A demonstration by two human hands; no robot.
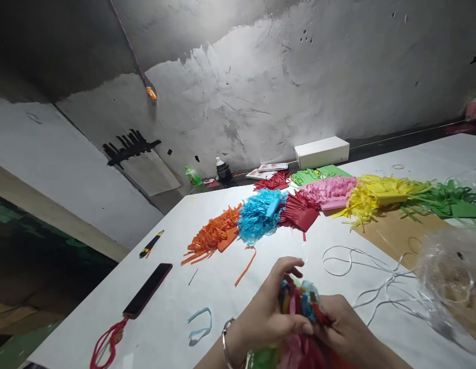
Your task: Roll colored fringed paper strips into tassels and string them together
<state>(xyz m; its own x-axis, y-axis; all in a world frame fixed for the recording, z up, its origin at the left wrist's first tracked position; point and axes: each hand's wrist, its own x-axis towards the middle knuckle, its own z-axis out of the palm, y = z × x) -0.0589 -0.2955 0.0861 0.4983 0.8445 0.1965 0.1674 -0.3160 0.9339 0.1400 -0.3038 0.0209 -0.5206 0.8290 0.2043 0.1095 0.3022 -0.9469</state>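
A bundle of multicoloured paper strips is held between both hands over the near edge of the white table. My left hand, with a silver bangle at the wrist, curls around the bundle's left side, thumb across its front. My right hand grips the bundle from the right, its fingers partly hidden. Beyond the hands lie fringed paper bunches: orange, blue, dark red, pink, yellow and green.
Left on the table are a phone with a red cord and a cutter knife. White cord and clear plastic lie at right, partly over brown paper. A white box stands by the wall.
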